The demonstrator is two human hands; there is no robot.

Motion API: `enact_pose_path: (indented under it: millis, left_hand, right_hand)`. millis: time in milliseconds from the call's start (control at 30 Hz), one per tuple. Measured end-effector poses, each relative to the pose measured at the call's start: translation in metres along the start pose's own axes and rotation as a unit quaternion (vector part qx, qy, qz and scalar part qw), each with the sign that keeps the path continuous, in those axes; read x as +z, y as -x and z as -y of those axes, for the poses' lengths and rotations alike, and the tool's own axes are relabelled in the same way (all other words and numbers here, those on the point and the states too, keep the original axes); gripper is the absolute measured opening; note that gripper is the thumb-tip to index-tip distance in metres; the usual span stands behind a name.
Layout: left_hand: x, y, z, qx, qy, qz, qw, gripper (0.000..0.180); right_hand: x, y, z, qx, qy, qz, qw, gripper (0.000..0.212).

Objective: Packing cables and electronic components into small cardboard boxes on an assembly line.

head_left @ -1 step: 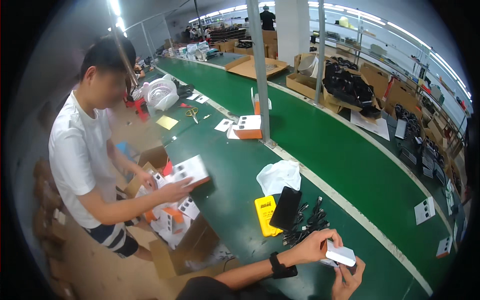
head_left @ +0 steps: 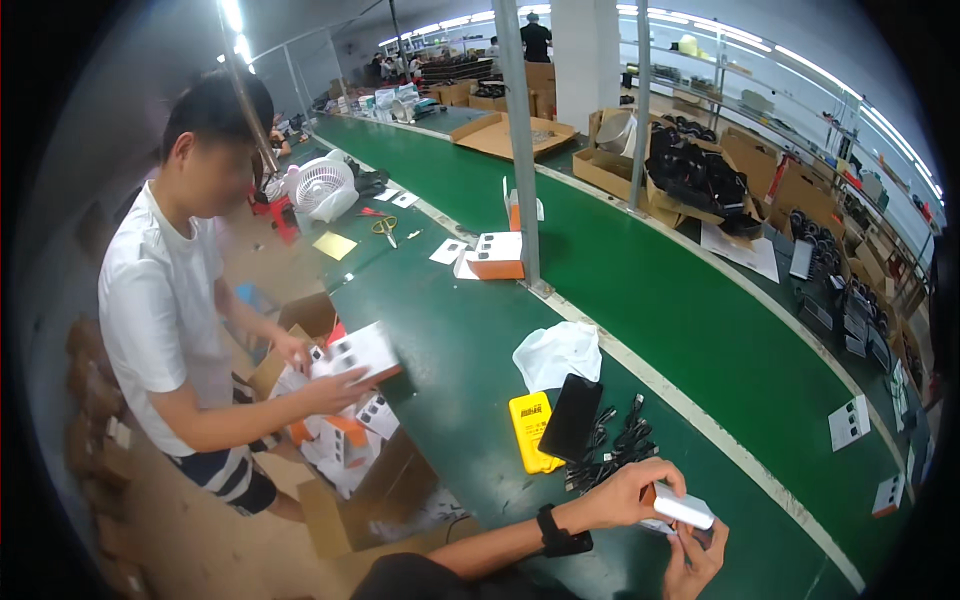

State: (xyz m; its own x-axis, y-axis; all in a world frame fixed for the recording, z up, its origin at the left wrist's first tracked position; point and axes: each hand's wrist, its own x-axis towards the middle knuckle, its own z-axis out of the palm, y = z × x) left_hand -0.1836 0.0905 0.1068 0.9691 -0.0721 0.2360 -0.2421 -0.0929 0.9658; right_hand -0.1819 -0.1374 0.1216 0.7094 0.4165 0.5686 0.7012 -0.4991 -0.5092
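A small white box (head_left: 684, 507) with an orange side is held up over the near edge of the green bench. My left hand (head_left: 640, 488), a dark watch on its wrist, grips the box's left end with thumb and fingers. From below, my right hand (head_left: 696, 560) pinches its right end; part of that hand's fingers is hidden behind the box. Just beyond my left hand lie several bundled black cables (head_left: 625, 440), a black phone (head_left: 571, 418) and a yellow case-like item (head_left: 532, 432) partly under the phone.
A white plastic bag (head_left: 558, 355) lies beyond the phone. A grey post (head_left: 519, 140) rises beside the green conveyor belt (head_left: 640, 290). At left, a co-worker (head_left: 165, 290) holds a white and orange box (head_left: 362, 352) over an open carton (head_left: 400, 470). Flat white boxes (head_left: 849, 423) lie at far right.
The top of my small box has tipped slightly, showing a narrower white face. The co-worker's box has moved a little left and down. My hands stay nearly in place.
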Motion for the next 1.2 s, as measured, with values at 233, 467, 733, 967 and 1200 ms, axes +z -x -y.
enact_pose_path:
  millis: [233,467,733,967,1200]
  left_hand:
    - [-0.012,0.014,-0.015,0.254,-0.196,0.062,0.945,0.049]
    - [-0.006,0.015,-0.01,0.235,-0.188,0.053,0.952,0.039]
    - [-0.017,0.005,-0.021,0.228,-0.254,0.108,0.934,0.035]
    - [-0.034,0.007,-0.028,0.222,-0.35,0.187,0.891,0.052]
    - [-0.037,0.017,-0.02,0.219,-0.293,0.076,0.928,0.037]
  right_hand:
    - [0.006,0.006,-0.004,0.171,-0.074,0.0,0.983,0.024]
    - [-0.001,-0.002,0.012,0.143,-0.196,-0.125,0.962,0.031]
    - [0.005,-0.006,-0.004,0.025,-0.084,-0.045,0.995,0.026]
    - [-0.002,-0.016,-0.013,-0.063,-0.028,0.012,0.998,0.027]
    - [-0.002,-0.009,0.001,-0.041,-0.004,0.019,0.999,0.028]
